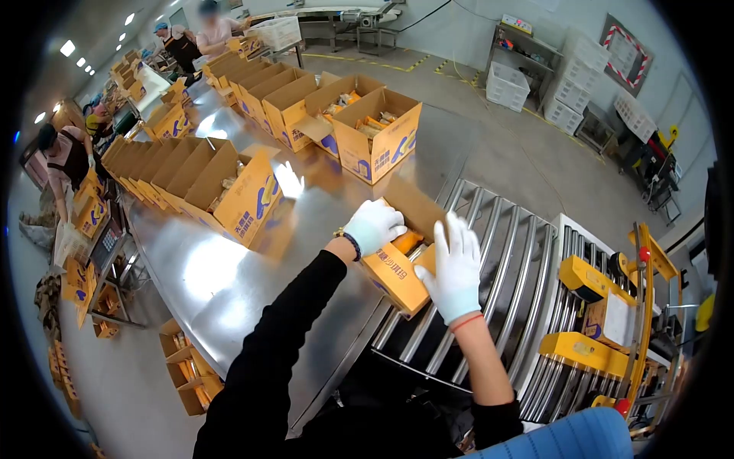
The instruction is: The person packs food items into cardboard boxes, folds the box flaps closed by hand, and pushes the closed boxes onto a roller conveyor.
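An orange cardboard box point(395, 273) sits in front of me where the metal table meets the roller conveyor, its top partly open. Orange packets point(407, 242) show inside. My left hand point(375, 227), in a white glove, curls its fingers over the box's left upper edge. On the right side, my gloved right hand point(456, 268) lies against a flap, fingers stretched upward and thumb apart over the front. Part of the box's right side is hidden behind that hand.
Rows of open orange boxes point(380, 138) point(241, 199) stand on the metal table point(206, 283). The roller conveyor point(497, 268) leads right to a yellow-guarded machine point(592, 279) with another box point(609, 317) in it. Co-workers point(70, 161) point(177, 46) stand along the table's far left side.
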The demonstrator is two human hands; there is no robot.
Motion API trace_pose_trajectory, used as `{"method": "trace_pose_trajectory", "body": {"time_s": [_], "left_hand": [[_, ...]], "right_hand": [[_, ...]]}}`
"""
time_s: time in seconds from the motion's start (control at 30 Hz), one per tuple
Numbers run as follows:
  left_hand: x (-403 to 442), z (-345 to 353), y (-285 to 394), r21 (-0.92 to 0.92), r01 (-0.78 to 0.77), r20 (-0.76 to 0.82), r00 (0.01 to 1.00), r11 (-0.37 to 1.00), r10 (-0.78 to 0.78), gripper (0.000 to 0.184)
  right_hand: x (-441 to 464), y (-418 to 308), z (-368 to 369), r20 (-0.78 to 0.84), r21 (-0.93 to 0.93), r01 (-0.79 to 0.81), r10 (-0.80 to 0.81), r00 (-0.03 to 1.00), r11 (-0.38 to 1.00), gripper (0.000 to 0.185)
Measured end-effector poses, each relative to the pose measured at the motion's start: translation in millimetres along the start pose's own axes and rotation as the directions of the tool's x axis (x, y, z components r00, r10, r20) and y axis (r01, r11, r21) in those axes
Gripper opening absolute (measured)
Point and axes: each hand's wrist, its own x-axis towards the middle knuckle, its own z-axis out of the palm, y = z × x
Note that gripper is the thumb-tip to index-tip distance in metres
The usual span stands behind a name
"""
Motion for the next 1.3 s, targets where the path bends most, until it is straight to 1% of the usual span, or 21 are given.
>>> {"method": "trace_pose_trajectory", "body": {"time_s": [0.07, 0.13, 0.17, 0.2, 0.27, 0.4, 0.47, 0.5, 0.57, 0.6, 0.67, 0.7, 0.73, 0.8, 0.87, 0.93, 1.0, 1.13, 1.2, 1.23, 1.3], "left_hand": [[5.4, -7.3, 2.1, -0.25, 0.367, -0.047, 0.919, 0.896, -0.39, 0.035], [-24.4, 16.9, -26.4, -0.549, 0.45, -0.182, 0.759, 0.705, -0.626, 0.051], [-37.1, 34.7, -63.7, -0.723, 0.425, 0.141, 0.863, 0.545, -0.486, 0.06], [-33.4, 30.6, -58.3, -0.717, 0.436, 0.161, 0.862, 0.543, -0.48, 0.06], [-31.8, 21.8, -41.3, -0.864, 0.491, 0.467, 0.863, 0.107, -0.19, 0.054], [29.4, 69.3, 63.7, -0.96, 0.261, 0.278, 0.882, -0.097, -0.381, 0.055], [64.6, 107.6, 137.3, -0.958, 0.27, 0.226, 0.916, 0.093, -0.332, 0.08], [75.2, 170.1, 166.6, -0.871, 0.207, 0.064, 0.947, 0.445, -0.313, 0.093], [83.7, 142.5, 216.0, -0.919, 0.316, 0.339, 0.939, 0.236, 0.064, 0.102], [91.5, 141.0, 213.8, -0.787, 0.614, 0.583, 0.706, 0.063, 0.401, 0.101], [100.3, 121.4, 172.2, -0.664, 0.356, 0.568, 0.812, 0.658, 0.135, 0.093], [112.5, 102.4, 134.0, -0.473, 0.135, 0.217, 0.976, 0.871, -0.033, 0.066], [124.6, 83.7, 95.9, -0.13, 0.175, -0.173, 0.965, 0.976, -0.196, 0.04], [146.5, 50.3, -21.7, 0.137, 0.354, -0.611, 0.765, 0.925, -0.202, 0.028], [129.2, 27.5, -102.3, 0.365, 0.608, -0.499, 0.767, 0.705, -0.403, 0.032], [121.7, 34.5, -142.2, 0.266, 0.646, -0.231, 0.763, 0.715, -0.603, 0.033], [96.2, 25.6, -85.1, 0.29, 0.518, -0.154, 0.855, 0.805, -0.496, 0.029], [-10.6, -31.5, 5.3, -0.001, 0.216, 0.051, 0.975, 0.976, -0.215, 0.022], [-39.3, -58.4, 28.0, -0.193, 0.144, 0.136, 0.984, 0.97, -0.119, 0.016], [-46.4, -71.6, 39.8, -0.496, 0.091, 0.108, 0.993, 0.864, -0.043, 0.016], [-46.0, -69.9, 47.4, -0.795, 0.095, 0.12, 0.993, 0.6, 0.001, 0.02]], "right_hand": [[1.7, -17.4, -2.8, 0.09, 0.021, -0.167, 0.164, 0.982, 0.986, 0.092], [-28.7, -53.9, -8.4, 0.25, 0.117, -0.113, 0.08, 0.965, 0.987, 0.095], [-51.5, -52.4, 6.9, 0.24, 0.094, -0.075, 0.051, 0.969, 0.993, 0.094], [-57.2, -43.0, 6.2, 0.248, 0.099, -0.096, 0.068, 0.966, 0.99, 0.094], [-69.3, -4.5, -4.3, 0.32, 0.079, -0.066, 0.037, 0.947, 0.995, 0.094], [-83.2, 71.4, -36.1, 0.27, -0.161, -0.221, 0.259, 0.927, 0.962, 0.103], [-83.4, 104.8, -43.8, 0.23, -0.36, -0.304, 0.4, 0.887, 0.882, 0.107], [-85.2, 120.7, -46.5, 0.208, -0.343, -0.327, 0.41, 0.888, 0.881, 0.109], [-106.6, 179.6, -24.3, 0.078, -0.554, -0.204, 0.294, 0.953, 0.807, 0.106], [-94.1, 168.9, -50.5, 0.144, -0.448, -0.346, 0.448, 0.882, 0.825, 0.089], [-112.3, 194.8, -56.2, 0.087, -0.349, -0.332, 0.383, 0.92, 0.876, 0.074], [-120.5, 200.4, -57.4, 0.083, -0.347, -0.343, 0.393, 0.916, 0.873, 0.074], [-127.7, 203.7, -58.5, 0.044, -0.355, -0.364, 0.405, 0.913, 0.861, 0.069], [-132.8, 216.7, -60.4, 0.001, -0.363, -0.38, 0.409, 0.913, 0.851, 0.064], [-135.6, 225.2, -60.5, 0.061, -0.547, -0.338, 0.439, 0.896, 0.766, 0.058], [-129.9, 223.3, -55.2, 0.175, -0.364, -0.333, 0.415, 0.893, 0.87, 0.061], [-121.0, 197.6, -26.9, 0.049, 0.169, -0.355, 0.352, 0.935, 0.919, 0.073], [-82.9, 112.9, -4.3, -0.1, 0.21, -0.311, 0.336, 0.936, 0.927, 0.093], [-58.9, 75.7, -28.6, 0.168, -0.035, -0.202, 0.205, 0.964, 0.979, 0.094], [-56.9, 66.1, -33.2, 0.346, -0.004, -0.075, 0.072, 0.935, 0.997, 0.093], [-93.6, 67.3, -19.6, 0.242, 0.327, 0.074, -0.159, 0.957, 0.942, 0.067]]}}
